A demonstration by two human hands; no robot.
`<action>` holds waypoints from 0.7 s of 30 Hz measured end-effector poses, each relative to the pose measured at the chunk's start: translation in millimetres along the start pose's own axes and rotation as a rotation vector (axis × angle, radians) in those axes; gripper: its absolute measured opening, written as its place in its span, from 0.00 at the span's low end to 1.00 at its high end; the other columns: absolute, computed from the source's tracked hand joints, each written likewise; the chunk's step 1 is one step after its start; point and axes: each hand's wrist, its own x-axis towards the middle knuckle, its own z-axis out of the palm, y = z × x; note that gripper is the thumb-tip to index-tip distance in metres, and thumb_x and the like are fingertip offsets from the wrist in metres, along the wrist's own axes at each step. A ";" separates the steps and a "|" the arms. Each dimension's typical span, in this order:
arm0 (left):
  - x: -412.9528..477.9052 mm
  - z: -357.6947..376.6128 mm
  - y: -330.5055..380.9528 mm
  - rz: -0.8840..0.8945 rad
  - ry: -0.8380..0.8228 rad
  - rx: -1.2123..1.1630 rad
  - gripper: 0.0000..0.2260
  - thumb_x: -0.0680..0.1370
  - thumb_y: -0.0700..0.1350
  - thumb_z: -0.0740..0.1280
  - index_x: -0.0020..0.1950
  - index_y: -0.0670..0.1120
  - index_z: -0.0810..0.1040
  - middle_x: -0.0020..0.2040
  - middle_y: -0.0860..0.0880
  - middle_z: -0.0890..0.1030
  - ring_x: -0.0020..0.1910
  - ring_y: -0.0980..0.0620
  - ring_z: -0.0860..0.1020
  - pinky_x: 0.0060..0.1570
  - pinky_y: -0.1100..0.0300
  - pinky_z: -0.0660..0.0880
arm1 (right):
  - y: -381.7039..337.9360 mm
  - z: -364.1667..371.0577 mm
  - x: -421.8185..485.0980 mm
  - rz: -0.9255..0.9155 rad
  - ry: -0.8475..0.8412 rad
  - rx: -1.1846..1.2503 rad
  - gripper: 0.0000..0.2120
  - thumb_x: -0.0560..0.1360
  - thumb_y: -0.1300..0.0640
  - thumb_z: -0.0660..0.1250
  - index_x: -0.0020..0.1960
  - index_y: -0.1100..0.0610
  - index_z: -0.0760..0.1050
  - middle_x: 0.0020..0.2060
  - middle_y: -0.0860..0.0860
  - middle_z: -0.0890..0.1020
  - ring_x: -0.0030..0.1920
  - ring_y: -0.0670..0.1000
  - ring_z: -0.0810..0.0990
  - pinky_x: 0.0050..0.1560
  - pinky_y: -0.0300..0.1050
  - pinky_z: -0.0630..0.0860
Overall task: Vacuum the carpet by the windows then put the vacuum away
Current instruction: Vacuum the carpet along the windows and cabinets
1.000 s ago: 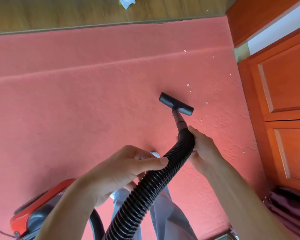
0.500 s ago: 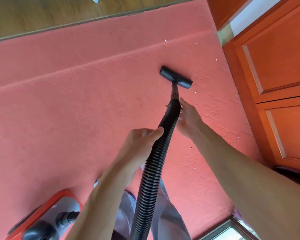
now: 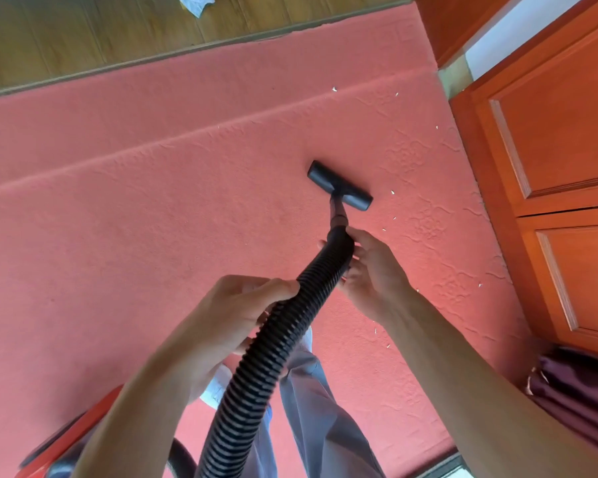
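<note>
Salmon-red textured carpet fills most of the view. Orange-brown panelled wooden cabinet doors stand along its right edge, and a strip of brown plank floor runs along the far edge.

Red canister vacuum body sits low left on the carpet, partly hidden behind the left forearm.

Black ribbed plastic hose rises from near the body and runs forward between both hands. It bends in an easy curve, so it likely handles light and floppy. It probably needs two holds to steer, and a grip on the ribs should not slip.

Left hand grips the hose mid-length, thumb over the top, fingers curled beneath.

Right hand holds the smooth cuff at the hose's front end. Thumb lies along the top and fingertips wrap round the far side, fairly loose. That stiff cuff looks the best place to guide from.

Black T-shaped plastic floor nozzle lies flat on the carpet just ahead of the right hand, near the cabinet doors but apart from them.

Small white scraps are scattered right of the nozzle and toward the doors, so vacuuming is judged unfinished. Putting the vacuum away is not yet begun.
</note>
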 end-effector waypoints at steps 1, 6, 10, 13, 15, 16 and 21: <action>4.5 4.0 -0.2 -0.002 0.022 -0.043 0.18 0.74 0.56 0.71 0.47 0.41 0.85 0.40 0.43 0.82 0.38 0.49 0.79 0.47 0.37 0.81 | -3.7 3.2 6.5 -0.011 0.015 -0.010 0.21 0.78 0.56 0.65 0.67 0.66 0.71 0.57 0.63 0.80 0.45 0.53 0.82 0.40 0.45 0.77; 23.5 37.6 5.5 0.009 0.109 -0.100 0.15 0.74 0.55 0.71 0.47 0.43 0.85 0.41 0.42 0.86 0.35 0.48 0.82 0.49 0.45 0.81 | -27.5 14.2 30.6 -0.029 0.096 -0.029 0.13 0.78 0.56 0.66 0.58 0.63 0.73 0.56 0.63 0.79 0.45 0.54 0.79 0.25 0.36 0.74; 30.3 45.3 12.3 0.022 0.129 -0.074 0.12 0.73 0.53 0.74 0.50 0.46 0.85 0.38 0.47 0.86 0.37 0.49 0.84 0.48 0.46 0.83 | -43.4 15.2 32.8 -0.030 0.116 -0.027 0.16 0.78 0.57 0.67 0.61 0.64 0.72 0.57 0.63 0.80 0.48 0.54 0.79 0.26 0.37 0.75; 20.6 37.8 25.8 0.063 0.068 0.002 0.11 0.73 0.51 0.73 0.51 0.47 0.84 0.41 0.48 0.87 0.39 0.53 0.84 0.38 0.60 0.79 | -57.0 11.4 21.4 -0.028 0.059 0.002 0.19 0.78 0.56 0.67 0.65 0.65 0.72 0.54 0.61 0.78 0.44 0.53 0.79 0.32 0.40 0.78; 12.3 27.6 32.6 0.046 -0.006 0.043 0.12 0.72 0.51 0.74 0.52 0.48 0.84 0.43 0.48 0.87 0.43 0.51 0.85 0.43 0.57 0.81 | -61.3 8.3 10.4 -0.009 0.014 0.012 0.16 0.78 0.57 0.67 0.62 0.65 0.74 0.51 0.60 0.77 0.42 0.52 0.78 0.35 0.42 0.78; 9.6 22.0 34.8 0.020 -0.047 0.061 0.13 0.71 0.52 0.75 0.53 0.48 0.84 0.45 0.48 0.87 0.45 0.50 0.86 0.48 0.53 0.82 | -61.4 6.5 7.2 0.007 -0.007 0.005 0.14 0.78 0.57 0.67 0.59 0.65 0.75 0.51 0.60 0.77 0.42 0.52 0.77 0.37 0.42 0.77; 9.6 4.3 47.6 0.010 -0.109 0.042 0.14 0.67 0.52 0.77 0.50 0.51 0.86 0.46 0.46 0.87 0.48 0.47 0.86 0.50 0.49 0.82 | -63.5 17.6 9.7 0.034 -0.098 -0.062 0.12 0.78 0.56 0.66 0.57 0.63 0.77 0.50 0.59 0.77 0.42 0.52 0.77 0.41 0.44 0.75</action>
